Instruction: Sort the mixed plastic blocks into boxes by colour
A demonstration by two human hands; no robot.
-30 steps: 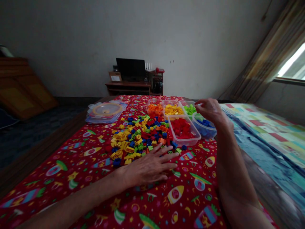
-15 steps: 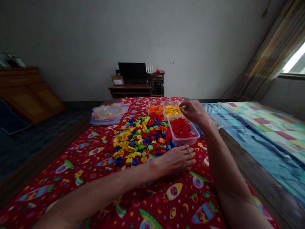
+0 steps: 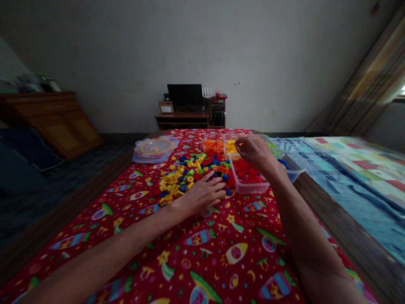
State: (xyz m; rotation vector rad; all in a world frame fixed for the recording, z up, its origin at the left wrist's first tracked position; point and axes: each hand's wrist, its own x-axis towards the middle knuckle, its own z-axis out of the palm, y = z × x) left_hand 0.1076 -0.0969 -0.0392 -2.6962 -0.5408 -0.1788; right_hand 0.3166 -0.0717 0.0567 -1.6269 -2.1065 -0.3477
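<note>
A heap of small red, yellow, blue, green and orange toy blocks (image 3: 190, 171) lies on a red rocket-print cloth (image 3: 221, 253). My left hand (image 3: 202, 194) rests at the heap's near edge, palm down, its fingers stretched out over the blocks. My right hand (image 3: 256, 152) hovers above the clear tub of red blocks (image 3: 251, 185) and beside the tub of yellow blocks (image 3: 230, 146). Its fingers are curled in a pinch, and I cannot make out what is in them. Tubs of orange blocks (image 3: 211, 145), green blocks (image 3: 274, 148) and blue blocks (image 3: 294, 166) stand around them.
Clear tub lids (image 3: 154, 148) are stacked at the far left of the cloth. A patchwork blanket (image 3: 354, 169) lies to the right. A low desk with a dark screen (image 3: 186, 105) stands at the far wall, and a wooden cabinet (image 3: 53, 118) is on the left.
My left hand has slid left from in front of the red tub onto the near edge of the heap. My right hand has stayed over the tubs. The view has shifted left.
</note>
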